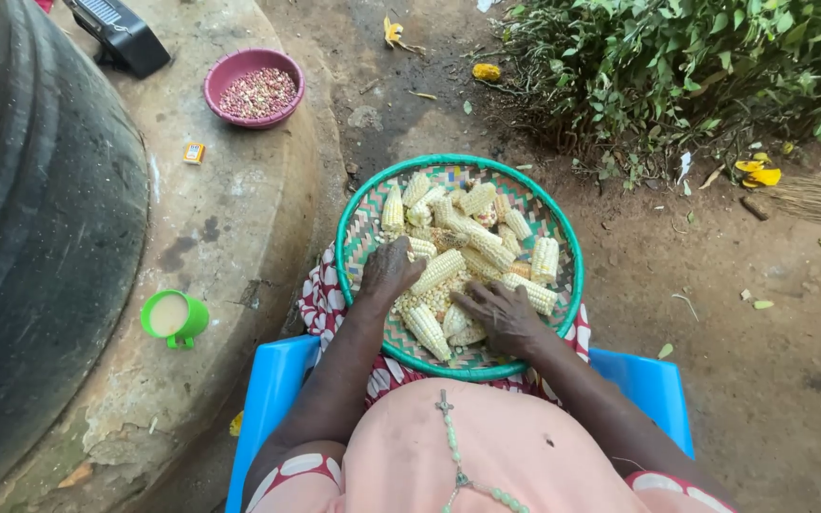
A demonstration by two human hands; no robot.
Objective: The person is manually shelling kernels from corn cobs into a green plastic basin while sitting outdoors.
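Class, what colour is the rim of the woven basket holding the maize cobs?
Green, clearest in the head view: rim of the woven basket.

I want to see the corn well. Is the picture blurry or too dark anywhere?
Head view: soft shade, no glare; the corn in the basket and both hands, left and right, look sharp; the big tank at the left edge is dark and bulges, curved by the lens.

woven basket [363,237] crowded with maize cobs [467,233], bare weave near the far-left rim, open ground right
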